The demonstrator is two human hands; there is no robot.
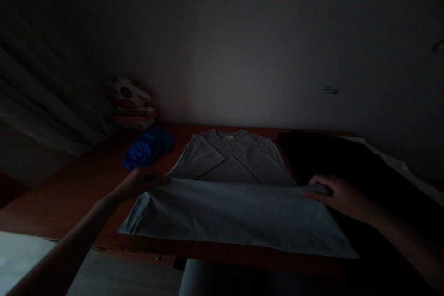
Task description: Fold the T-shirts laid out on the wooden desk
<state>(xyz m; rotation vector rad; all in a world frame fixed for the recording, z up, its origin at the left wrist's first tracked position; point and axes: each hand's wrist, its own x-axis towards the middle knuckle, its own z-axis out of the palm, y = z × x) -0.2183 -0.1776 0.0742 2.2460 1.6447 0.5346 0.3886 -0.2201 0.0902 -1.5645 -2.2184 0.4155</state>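
A grey T-shirt [236, 194] lies flat on a wooden table [76, 194], its sleeves folded in over the chest and its lower part laid up over the middle. My left hand [142, 182] pinches the left end of that folded hem edge. At the right end, my right hand [338, 194] grips the same edge, fingers closed on the cloth. The room is very dark.
A crumpled blue cloth [147, 148] lies left of the shirt. A dark garment [347, 157] lies to the right over something white. A red and white bag [130, 101] stands at the back left by a curtain [41, 101]. The wall runs close behind the table.
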